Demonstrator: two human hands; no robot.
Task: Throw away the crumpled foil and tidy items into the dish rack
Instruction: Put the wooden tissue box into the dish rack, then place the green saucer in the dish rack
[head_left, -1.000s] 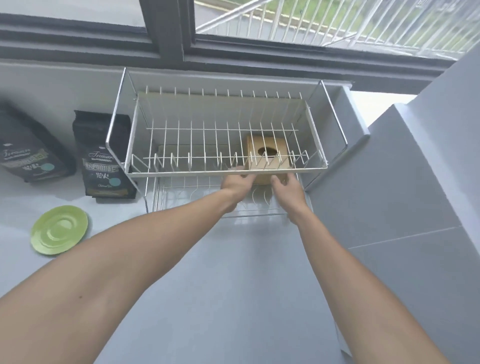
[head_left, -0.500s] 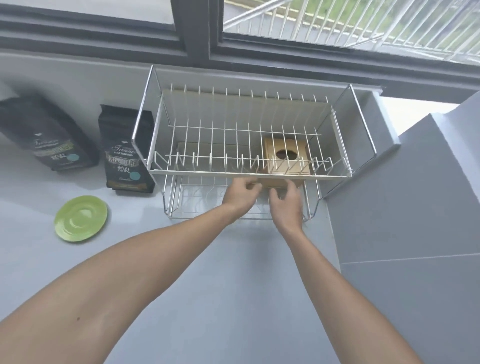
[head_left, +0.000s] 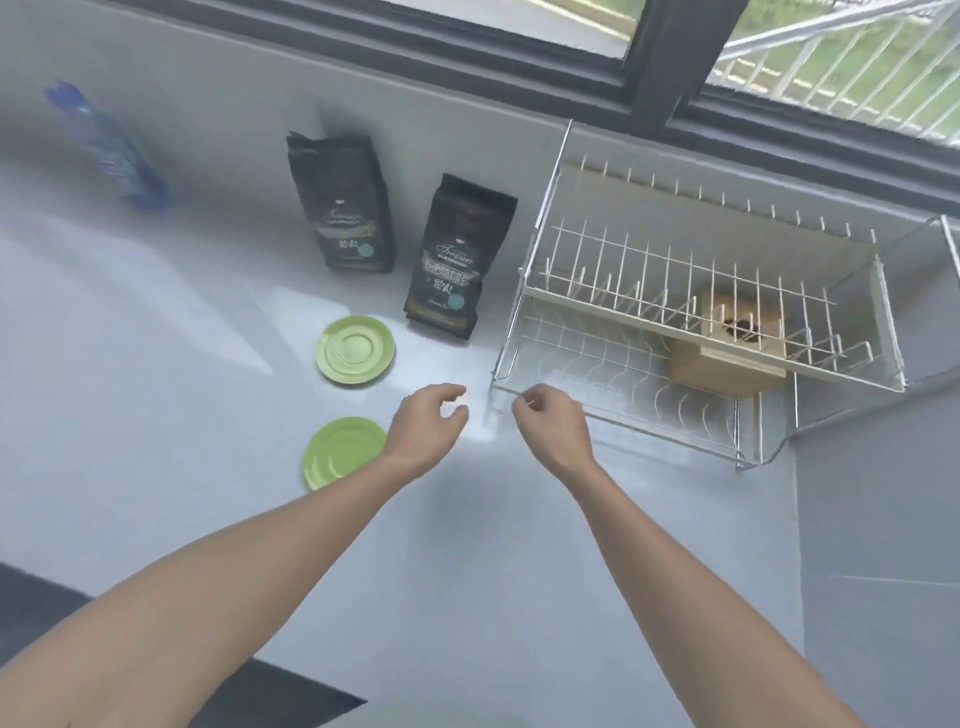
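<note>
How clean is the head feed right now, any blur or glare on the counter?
Head view: motion blur smears the blue bottle at far left and softens the dish rack wires; a pale glare patch lies on the counter between both hands; wide-angle distortion tilts the window frame.

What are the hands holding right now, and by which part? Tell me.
Nothing. The left hand and the right hand are both empty, fingers loosely curled, above the counter in front of the dish rack. Neither touches it.
</note>
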